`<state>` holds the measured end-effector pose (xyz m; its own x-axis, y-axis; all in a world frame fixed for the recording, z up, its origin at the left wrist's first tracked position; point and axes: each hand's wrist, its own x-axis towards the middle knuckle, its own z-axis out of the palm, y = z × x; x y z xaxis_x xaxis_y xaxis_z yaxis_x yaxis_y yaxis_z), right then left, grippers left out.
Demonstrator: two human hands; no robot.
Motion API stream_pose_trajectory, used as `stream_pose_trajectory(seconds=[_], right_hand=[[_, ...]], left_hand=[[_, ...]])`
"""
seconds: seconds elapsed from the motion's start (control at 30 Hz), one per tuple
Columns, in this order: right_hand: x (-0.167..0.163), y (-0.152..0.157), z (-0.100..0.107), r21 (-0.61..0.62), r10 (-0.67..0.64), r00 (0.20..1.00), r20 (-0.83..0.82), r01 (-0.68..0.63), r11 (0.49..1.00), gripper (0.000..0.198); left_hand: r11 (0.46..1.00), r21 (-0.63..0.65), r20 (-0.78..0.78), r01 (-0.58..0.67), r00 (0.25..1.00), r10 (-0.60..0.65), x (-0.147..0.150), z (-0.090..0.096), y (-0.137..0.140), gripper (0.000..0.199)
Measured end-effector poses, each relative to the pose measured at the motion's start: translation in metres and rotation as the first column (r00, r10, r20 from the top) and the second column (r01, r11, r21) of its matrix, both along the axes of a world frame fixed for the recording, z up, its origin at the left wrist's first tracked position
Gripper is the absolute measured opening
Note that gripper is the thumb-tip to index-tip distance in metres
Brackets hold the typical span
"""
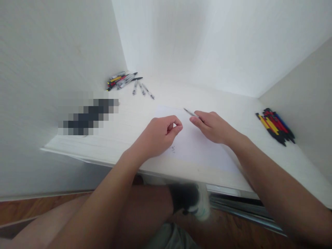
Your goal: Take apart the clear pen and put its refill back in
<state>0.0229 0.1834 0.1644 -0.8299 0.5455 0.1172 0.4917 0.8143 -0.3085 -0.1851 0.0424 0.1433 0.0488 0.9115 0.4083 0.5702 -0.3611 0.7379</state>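
Note:
My right hand (pixel 211 126) is closed around a thin pen (pixel 189 112), whose dark tip points up and to the left over a white sheet of paper (pixel 202 148). To its left, my left hand (pixel 163 133) hovers above the paper's left side with thumb and forefinger pinched together. Anything small between those fingertips is hidden. A few scribbled marks (pixel 172 149) show on the paper just below the left hand.
Several pens and markers (pixel 120 80) lie piled at the back left, with 3 clear pens (pixel 142 88) beside them. Another group of markers (pixel 275 126) rests by the right wall. A blurred-out dark object (pixel 89 116) is at the left. White walls (pixel 186 41) enclose the desk.

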Motion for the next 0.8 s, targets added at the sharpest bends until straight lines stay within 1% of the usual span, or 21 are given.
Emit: stream_pose_trajectory(seconds=[0.13,0.17,0.23,0.3,0.33,0.37,0.4,0.43,0.47,0.5,0.53,0.57,0.6,0.63,0.67,0.7,0.73,0.77,0.8], right_hand=[[0.003,0.010,-0.003,0.044,-0.064,0.996,-0.060,0.067,0.997,0.042],[0.005,0.013,-0.004,0.065,-0.084,0.994,-0.073,0.088,0.994,0.039],[0.008,0.021,-0.006,0.108,-0.124,0.986,-0.111,0.136,0.985,0.037],[0.011,0.028,-0.007,0.149,-0.164,0.972,-0.167,0.189,0.971,0.039],[0.014,0.032,-0.007,0.171,-0.166,0.964,-0.207,0.203,0.964,0.039],[0.016,0.036,-0.007,0.208,-0.152,0.953,-0.262,0.210,0.955,0.039],[0.018,0.040,-0.006,0.274,-0.118,0.935,-0.335,0.216,0.937,0.039],[0.021,0.044,-0.005,0.348,-0.075,0.913,-0.401,0.228,0.909,0.040],[0.024,0.048,-0.005,0.401,-0.052,0.894,-0.444,0.250,0.881,0.040],[0.027,0.051,-0.004,0.430,-0.048,0.879,-0.475,0.280,0.858,0.040],[0.031,0.055,-0.004,0.425,-0.073,0.866,-0.495,0.315,0.849,0.039],[0.034,0.058,-0.005,0.386,-0.113,0.859,-0.499,0.337,0.859,0.036],[0.037,0.062,-0.007,0.325,-0.157,0.847,-0.508,0.357,0.876,0.032],[0.040,0.065,-0.009,0.261,-0.192,0.842,-0.505,0.361,0.895,0.030],[0.042,0.069,-0.012,0.220,-0.206,0.839,-0.504,0.355,0.908,0.031],[0.044,0.072,-0.015,0.161,-0.223,0.831,-0.510,0.348,0.924,0.030],[0.045,0.076,-0.019,0.108,-0.240,0.826,-0.509,0.338,0.935,0.029],[0.046,0.079,-0.021,0.087,-0.248,0.823,-0.511,0.337,0.938,0.026],[0.047,0.081,-0.024,0.090,-0.241,0.807,-0.539,0.339,0.936,0.024]], left_hand=[[0.998,-0.020,-0.045,0.057,0.997,-0.057,0.016,0.013,-0.015,0.018],[0.996,-0.035,-0.024,0.077,0.997,-0.078,0.024,0.016,-0.020,0.018],[0.985,-0.083,0.076,0.149,0.987,-0.143,0.043,0.019,-0.033,0.017],[0.955,-0.135,0.208,0.263,0.950,-0.233,0.065,0.017,-0.049,0.013],[0.926,-0.195,0.261,0.324,0.927,-0.269,0.077,0.014,-0.058,0.013],[0.892,-0.221,0.307,0.394,0.896,-0.320,0.088,0.009,-0.068,0.013],[0.855,-0.267,0.339,0.446,0.873,-0.350,0.099,0.003,-0.079,0.012],[0.806,-0.318,0.397,0.499,0.842,-0.364,0.109,-0.005,-0.090,0.010],[0.726,-0.375,0.508,0.576,0.783,-0.359,0.118,-0.015,-0.101,0.008],[0.670,-0.390,0.555,0.632,0.741,-0.377,0.127,-0.027,-0.112,0.011],[0.660,-0.409,0.568,0.631,0.742,-0.357,0.136,-0.040,-0.124,0.014],[0.633,-0.433,0.581,0.642,0.735,-0.348,0.145,-0.055,-0.136,0.016],[0.594,-0.467,0.619,0.655,0.722,-0.309,0.154,-0.071,-0.147,0.018],[0.586,-0.494,0.642,0.642,0.724,-0.252,0.162,-0.088,-0.158,0.017],[0.605,-0.529,0.657,0.595,0.739,-0.152,0.169,-0.103,-0.168,0.017],[0.585,-0.563,0.651,0.584,0.749,-0.122,0.176,-0.118,-0.177,0.020],[0.592,-0.589,0.632,0.550,0.770,-0.087,0.182,-0.131,-0.184,0.023],[0.602,-0.622,0.606,0.501,0.795,-0.035,0.187,-0.142,-0.190,0.028],[0.610,-0.642,0.582,0.464,0.813,-0.007,0.190,-0.151,-0.194,0.032]])
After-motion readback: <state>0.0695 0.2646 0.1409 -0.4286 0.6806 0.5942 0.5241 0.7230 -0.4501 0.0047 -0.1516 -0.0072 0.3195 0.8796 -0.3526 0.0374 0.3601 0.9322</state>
